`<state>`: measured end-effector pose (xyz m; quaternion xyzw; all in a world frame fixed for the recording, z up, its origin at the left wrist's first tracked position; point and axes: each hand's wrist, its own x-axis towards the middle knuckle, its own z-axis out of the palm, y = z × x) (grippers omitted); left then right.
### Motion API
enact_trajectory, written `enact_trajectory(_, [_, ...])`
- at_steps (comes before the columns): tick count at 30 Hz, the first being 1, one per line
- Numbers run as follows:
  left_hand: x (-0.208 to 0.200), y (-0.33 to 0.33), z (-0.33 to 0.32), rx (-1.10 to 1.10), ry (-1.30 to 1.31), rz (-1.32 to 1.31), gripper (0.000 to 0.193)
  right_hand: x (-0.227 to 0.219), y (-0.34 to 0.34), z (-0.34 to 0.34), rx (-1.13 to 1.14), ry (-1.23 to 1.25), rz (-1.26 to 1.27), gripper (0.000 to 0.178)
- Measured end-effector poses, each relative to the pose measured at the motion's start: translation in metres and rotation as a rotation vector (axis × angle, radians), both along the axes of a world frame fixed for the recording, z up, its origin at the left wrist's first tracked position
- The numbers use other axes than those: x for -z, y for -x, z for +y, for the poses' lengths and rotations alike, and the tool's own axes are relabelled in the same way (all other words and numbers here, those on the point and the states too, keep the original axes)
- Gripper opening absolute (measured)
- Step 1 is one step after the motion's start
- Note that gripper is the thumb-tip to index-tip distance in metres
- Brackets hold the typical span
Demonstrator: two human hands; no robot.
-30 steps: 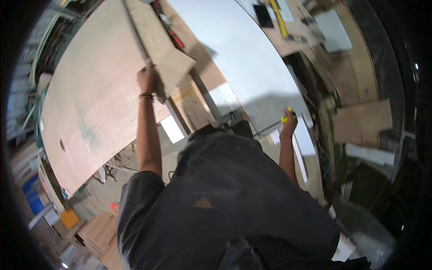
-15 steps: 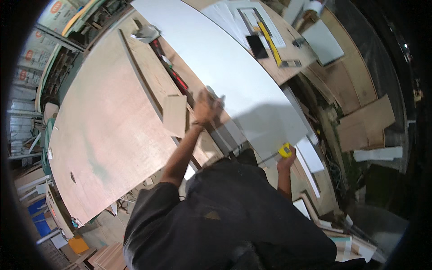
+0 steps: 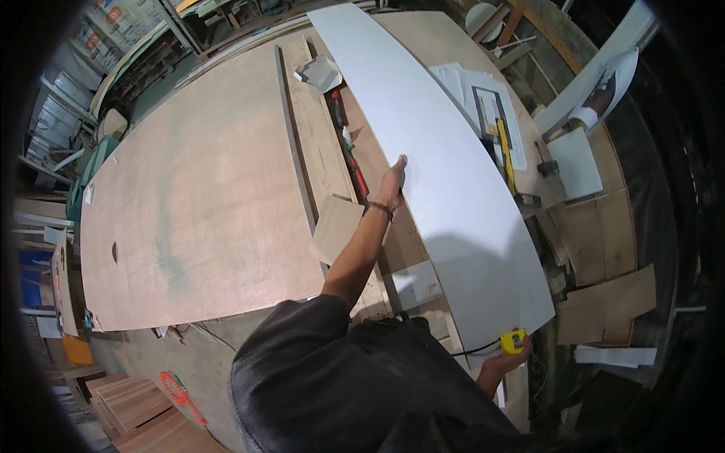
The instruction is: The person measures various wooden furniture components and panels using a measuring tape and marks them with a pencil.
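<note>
A long white board [image 3: 430, 121] lies lengthwise in front of me. My left hand [image 3: 391, 187] grips its left edge, with the thumb on the top face and the other fingers mostly hidden. At the board's near end, my right hand [image 3: 507, 364] is closed around a yellow tape measure [image 3: 513, 341]. A dark strip or cord shows to the left of the tape measure; what it is I cannot tell. Beneath my left forearm rests a small tan wooden piece [image 3: 337, 226]. A red and black tool [image 3: 355, 170] lies in the gap beside the board.
A wide plywood sheet [image 3: 204, 196] spreads to the left, with a grey metal bar [image 3: 293, 128] along its right side. A yellow-edged level [image 3: 504, 155] and papers [image 3: 462, 90] lie right of the board. Offcuts [image 3: 608, 309] are stacked far right. A coiled orange hose [image 3: 177, 392] lies lower left.
My left hand has come to rest on the white board's edge after a blurred movement near it. My right hand still holds the tape measure, now by the board's near right corner. The view has shifted.
</note>
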<state>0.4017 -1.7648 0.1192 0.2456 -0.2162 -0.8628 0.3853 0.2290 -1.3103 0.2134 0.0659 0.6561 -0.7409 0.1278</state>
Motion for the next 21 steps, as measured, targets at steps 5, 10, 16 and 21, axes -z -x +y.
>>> enact_trajectory(5, [0.013,0.005,-0.024,-0.046,0.036,-0.170,0.085,0.016,0.004,0.011,0.020,-0.003,0.144,0.045])
enact_trajectory(10, [0.022,0.034,0.058,0.066,-0.067,-0.127,0.077,0.019,0.011,0.096,0.045,-0.252,0.362,0.049])
enact_trajectory(16, [-0.008,0.054,0.150,0.108,-0.321,-0.085,0.066,0.029,0.036,0.200,0.150,-0.487,0.571,0.049])
enact_trajectory(21, [-0.054,0.016,0.187,0.063,-0.225,-0.104,0.073,0.020,0.041,0.203,0.191,-0.503,0.483,0.048])
